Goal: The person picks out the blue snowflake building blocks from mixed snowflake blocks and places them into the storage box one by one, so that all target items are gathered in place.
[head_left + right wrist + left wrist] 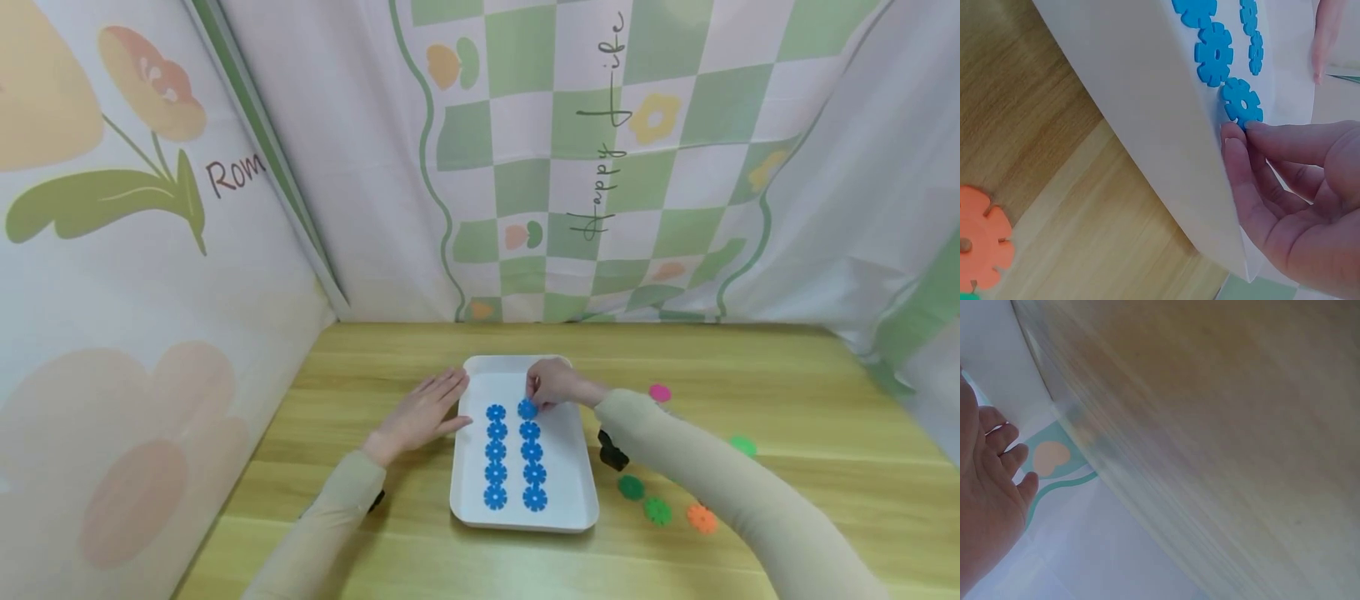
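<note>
A white tray (pixel 564 467) lies on the wooden table with two columns of blue snowflake discs in it. Between thumb and fingertips, my right hand (pixel 555 383) pinches a blue snowflake disc (pixel 1242 101) at the far end of the right column. In the right wrist view this disc is slightly tilted beside a neighbouring blue disc (pixel 1214 55). My left hand (pixel 423 415) has its fingers extended at the tray's left rim. Only that hand (pixel 994 487), the table and the backdrop show in the left wrist view.
Right of the tray lie loose discs: a pink one (pixel 660 392), a dark green one (pixel 631 487), a bright green one (pixel 657 511), an orange one (pixel 702 518) and a light green one (pixel 743 446). A checked curtain (pixel 585 183) hangs behind the table (pixel 405 517).
</note>
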Available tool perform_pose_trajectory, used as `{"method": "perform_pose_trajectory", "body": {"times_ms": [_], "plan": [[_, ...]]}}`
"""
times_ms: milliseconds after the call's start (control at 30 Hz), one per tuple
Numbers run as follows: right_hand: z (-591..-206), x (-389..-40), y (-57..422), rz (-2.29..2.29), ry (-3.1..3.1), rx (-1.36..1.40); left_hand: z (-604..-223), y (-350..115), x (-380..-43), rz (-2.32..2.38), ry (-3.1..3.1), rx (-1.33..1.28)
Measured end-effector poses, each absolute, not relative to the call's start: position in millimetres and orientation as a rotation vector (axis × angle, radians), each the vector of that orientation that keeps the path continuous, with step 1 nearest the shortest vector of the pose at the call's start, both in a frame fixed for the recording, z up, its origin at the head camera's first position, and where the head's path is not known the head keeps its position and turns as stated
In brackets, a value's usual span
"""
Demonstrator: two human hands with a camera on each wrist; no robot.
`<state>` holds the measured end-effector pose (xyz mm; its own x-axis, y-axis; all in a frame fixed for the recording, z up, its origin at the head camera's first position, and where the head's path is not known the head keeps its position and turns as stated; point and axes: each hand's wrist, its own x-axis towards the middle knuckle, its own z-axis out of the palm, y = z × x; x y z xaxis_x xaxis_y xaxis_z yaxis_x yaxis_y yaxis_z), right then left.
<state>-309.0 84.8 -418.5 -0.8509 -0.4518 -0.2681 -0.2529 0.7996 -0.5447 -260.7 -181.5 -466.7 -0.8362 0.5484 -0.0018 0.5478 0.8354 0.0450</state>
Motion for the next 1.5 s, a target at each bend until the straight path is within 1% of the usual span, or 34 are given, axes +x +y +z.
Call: {"method": "perform_pose_trajectory", "body": {"times_ms": [600,1100,1500], "plan": [[-419.9,-309.4,84.4,-0.709,2.571,-0.444,-464.0,-181.3,-258.0,0.092,2.982,0.889],[-418.4,-309.8,87.0,-0.684,2.574,-0.474,-463.4,-181.4,-258.6,0.121,2.988,0.899],[-414.9,-311.3,91.8,-0.748,2.577,-0.532,-465.7,-182.7,-258.7,0.116,2.985,0.903]]}}
